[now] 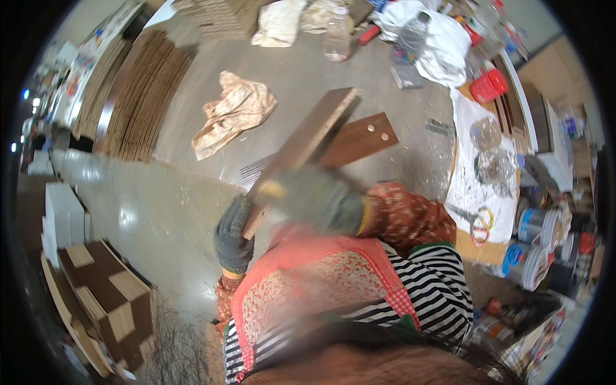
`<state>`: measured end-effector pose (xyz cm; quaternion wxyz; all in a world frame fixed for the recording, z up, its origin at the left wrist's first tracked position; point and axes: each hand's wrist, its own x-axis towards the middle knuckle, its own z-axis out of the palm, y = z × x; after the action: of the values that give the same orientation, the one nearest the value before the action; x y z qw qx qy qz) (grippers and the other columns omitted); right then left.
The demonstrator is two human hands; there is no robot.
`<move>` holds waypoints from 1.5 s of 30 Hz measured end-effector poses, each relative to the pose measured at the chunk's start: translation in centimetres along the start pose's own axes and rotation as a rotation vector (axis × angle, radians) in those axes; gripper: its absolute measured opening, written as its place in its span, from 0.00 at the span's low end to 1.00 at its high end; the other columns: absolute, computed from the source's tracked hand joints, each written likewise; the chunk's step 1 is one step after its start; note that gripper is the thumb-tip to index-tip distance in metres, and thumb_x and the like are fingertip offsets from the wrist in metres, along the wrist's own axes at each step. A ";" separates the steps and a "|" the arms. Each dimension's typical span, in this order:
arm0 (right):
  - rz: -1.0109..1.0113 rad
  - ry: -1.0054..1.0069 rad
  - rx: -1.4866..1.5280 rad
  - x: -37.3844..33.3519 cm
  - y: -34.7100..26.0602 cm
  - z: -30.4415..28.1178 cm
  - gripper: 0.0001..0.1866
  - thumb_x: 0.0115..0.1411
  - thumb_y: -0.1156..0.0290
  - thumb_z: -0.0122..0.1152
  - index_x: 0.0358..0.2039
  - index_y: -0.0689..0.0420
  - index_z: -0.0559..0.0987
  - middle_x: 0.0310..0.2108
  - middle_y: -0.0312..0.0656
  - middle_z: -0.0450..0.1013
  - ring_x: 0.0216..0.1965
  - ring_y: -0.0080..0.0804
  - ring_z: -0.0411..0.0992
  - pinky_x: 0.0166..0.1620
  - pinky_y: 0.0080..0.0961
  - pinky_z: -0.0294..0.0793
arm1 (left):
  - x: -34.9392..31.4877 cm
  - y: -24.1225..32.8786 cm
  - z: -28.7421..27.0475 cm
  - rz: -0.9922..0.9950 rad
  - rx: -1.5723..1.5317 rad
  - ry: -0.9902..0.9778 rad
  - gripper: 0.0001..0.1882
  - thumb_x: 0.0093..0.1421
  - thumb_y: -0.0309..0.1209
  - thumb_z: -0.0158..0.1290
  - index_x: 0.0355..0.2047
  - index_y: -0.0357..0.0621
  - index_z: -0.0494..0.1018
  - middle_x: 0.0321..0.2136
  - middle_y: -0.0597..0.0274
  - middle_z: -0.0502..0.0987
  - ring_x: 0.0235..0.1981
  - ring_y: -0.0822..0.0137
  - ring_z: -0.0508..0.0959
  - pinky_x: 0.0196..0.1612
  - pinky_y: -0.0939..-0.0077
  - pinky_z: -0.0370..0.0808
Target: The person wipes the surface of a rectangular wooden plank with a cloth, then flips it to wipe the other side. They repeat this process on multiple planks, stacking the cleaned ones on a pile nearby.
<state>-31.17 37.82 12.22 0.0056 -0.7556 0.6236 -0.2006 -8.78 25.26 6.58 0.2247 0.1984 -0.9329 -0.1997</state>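
Note:
A long brown wood board [301, 138] with a pale raw edge is held tilted over the table in front of me. My left hand [234, 234], in a grey knit glove, is closed round its near end. Across the board's near half lies my gloved right hand [317, 200], smeared by motion, so its fingers do not show clearly. A yellowish patch shows at that hand's left end; I cannot make out what it is. Partly under the held board rests a second brown board [359, 141] with two pale round spots. Thin dark strips [256, 168] lie beside the held board.
A patterned cloth [234, 112] lies crumpled on the table [212, 58]. Stacked brown boards [141, 96] stand at the left. On the right are scissors [478, 223], a red-lidded jar [487, 85] and plastic bottles [495, 165]. Taped brown cartons [109, 295] sit at lower left.

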 end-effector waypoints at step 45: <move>0.218 -0.021 -0.164 12.8 12.6 3.6 0.43 0.52 0.39 0.62 0.65 0.43 0.66 0.64 0.54 0.59 0.64 0.57 0.55 0.65 0.66 0.43 | -2.6 -10.3 -9.5 -0.145 0.658 0.286 0.31 0.51 0.20 0.49 0.59 0.41 0.69 0.60 0.45 0.70 0.62 0.47 0.69 0.61 0.57 0.69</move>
<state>-40.06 22.05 9.43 -0.0279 -0.6833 0.7162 -0.1392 1.00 15.13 8.70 0.2620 0.3518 -0.8899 0.1255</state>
